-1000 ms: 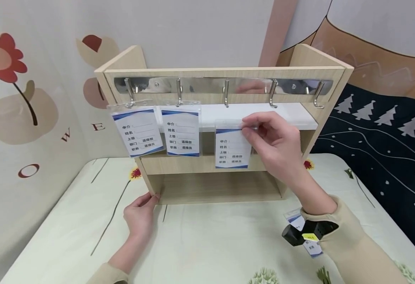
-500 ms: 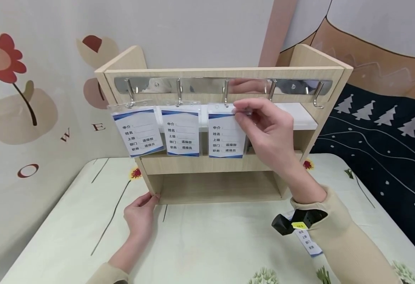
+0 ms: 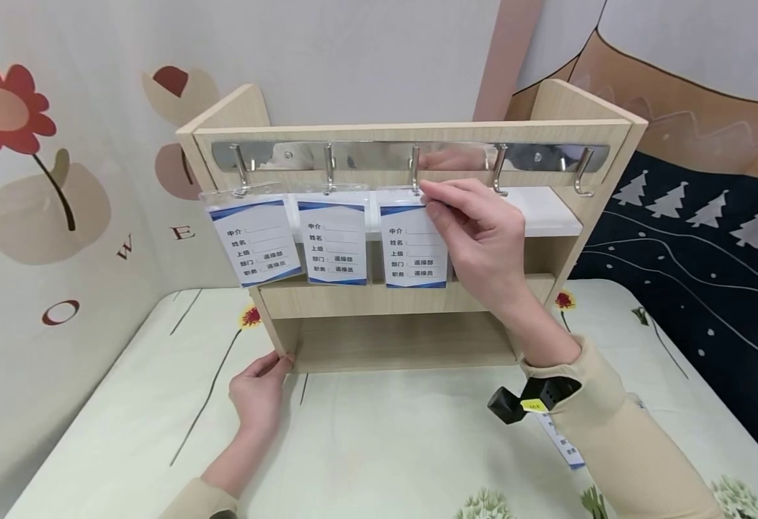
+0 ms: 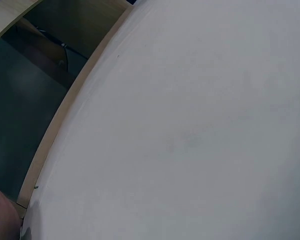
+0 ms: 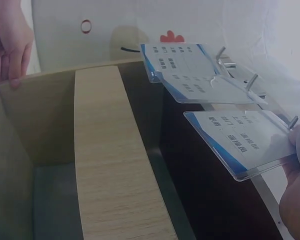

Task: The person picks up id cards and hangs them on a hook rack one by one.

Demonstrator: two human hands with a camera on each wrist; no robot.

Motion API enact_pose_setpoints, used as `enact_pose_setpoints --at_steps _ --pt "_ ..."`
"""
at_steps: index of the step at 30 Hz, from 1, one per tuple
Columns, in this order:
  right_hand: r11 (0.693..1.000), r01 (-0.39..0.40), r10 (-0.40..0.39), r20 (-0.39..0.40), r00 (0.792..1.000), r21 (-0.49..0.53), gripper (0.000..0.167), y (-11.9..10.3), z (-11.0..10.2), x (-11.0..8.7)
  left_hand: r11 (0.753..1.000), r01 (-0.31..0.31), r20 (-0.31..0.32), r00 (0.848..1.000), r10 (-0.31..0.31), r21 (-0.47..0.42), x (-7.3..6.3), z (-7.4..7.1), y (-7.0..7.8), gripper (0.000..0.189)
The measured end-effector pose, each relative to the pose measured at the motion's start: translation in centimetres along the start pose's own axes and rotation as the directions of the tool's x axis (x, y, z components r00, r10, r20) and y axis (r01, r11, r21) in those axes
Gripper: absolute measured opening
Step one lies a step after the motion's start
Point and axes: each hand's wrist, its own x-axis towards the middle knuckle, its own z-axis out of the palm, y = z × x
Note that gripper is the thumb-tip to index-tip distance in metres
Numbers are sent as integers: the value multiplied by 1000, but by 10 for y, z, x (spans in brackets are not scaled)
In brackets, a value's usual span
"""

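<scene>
My right hand pinches a clear-sleeved name badge by its upper right corner. The badge's top edge is right at the tip of the third hook. To its left, two similar badges hang from the first and second hooks: a tilted badge and a straighter badge. In the right wrist view the pinched badge is nearest, its top edge by the hook. Low on the left, my left hand grips the bottom front corner of the wooden shelf between thumb and fingers.
A metal hook rail runs along the shelf's upper board, with two bare hooks to the right. Another badge lies on the pale cloth, partly under my right forearm. Printed curtains stand behind and right.
My right hand has raised the third badge and shifted it left, up to the third hook. Its grip has closed in nearer that hook. My left hand stays at the shelf corner.
</scene>
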Motion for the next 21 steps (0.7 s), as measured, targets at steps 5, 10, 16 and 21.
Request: enact_pose_setpoints --at_steps 5,10,16,21 --pt "1000 -24 24 -3 1000 -16 21 0 0 -1 1000 -9 -3 1000 9 7 -1 1 1 30" --pt "997 -71 70 -20 997 -33 20 -2 0 -2 1000 -14 -8 1000 14 4 -1 3 2 29" --pt "991 -133 132 -51 990 -11 24 -5 -6 -10 1000 2 2 1000 -2 7 -2 1 1 30" --pt "991 -135 134 -38 990 -18 25 -7 -16 -19 1000 0 -3 1000 0 10 -2 1 2 30"
